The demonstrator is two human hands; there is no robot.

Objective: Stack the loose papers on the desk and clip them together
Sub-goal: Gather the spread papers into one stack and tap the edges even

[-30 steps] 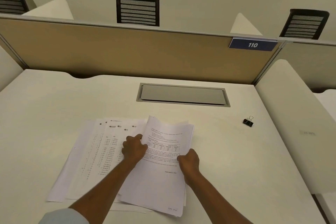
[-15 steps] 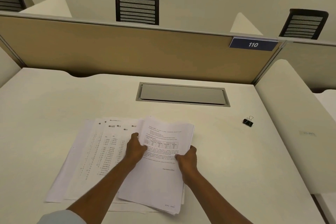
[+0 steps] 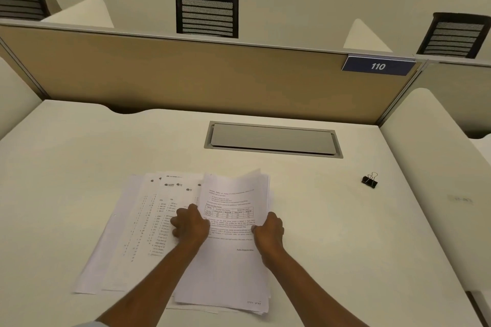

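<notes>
A stack of white printed papers (image 3: 228,271) lies near the front of the desk, its far right corner lifted. My left hand (image 3: 190,224) grips the stack's left edge and my right hand (image 3: 268,231) grips its right edge. Several more printed sheets (image 3: 127,231) lie fanned out flat to the left, partly under the stack. A small black binder clip (image 3: 369,180) sits alone on the desk, far to the right of both hands.
The white desk (image 3: 79,146) has a grey cable hatch (image 3: 272,138) set in it behind the papers. A tan partition (image 3: 186,77) with a blue "110" label (image 3: 378,66) closes the back. A white side panel (image 3: 438,167) bounds the right.
Both hands have closed in on the stack's side edges, squaring the sheets. The stack has narrowed a little and its far right corner has lifted.
</notes>
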